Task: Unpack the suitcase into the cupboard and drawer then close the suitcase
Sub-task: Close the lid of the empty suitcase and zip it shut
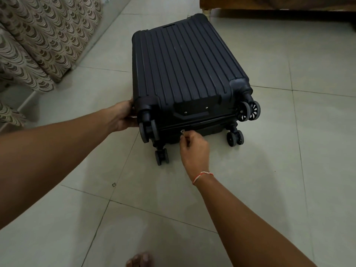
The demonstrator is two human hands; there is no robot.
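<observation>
A dark ribbed hard-shell suitcase (185,70) lies flat on the tiled floor, lid down on the base, its wheeled end toward me. My left hand (123,115) grips the near left corner beside a wheel. My right hand (193,145) pinches the small metal zipper pull (182,132) on the seam between the two shells, at the middle of the wheel end. A red and white thread sits on my right wrist. What is inside the case is hidden.
A patterned curtain (38,39) hangs at the left, reaching the floor. Wooden furniture (269,2) stands at the top right. Pale floor tiles (289,151) surround the suitcase. My bare toes (140,260) show at the bottom edge.
</observation>
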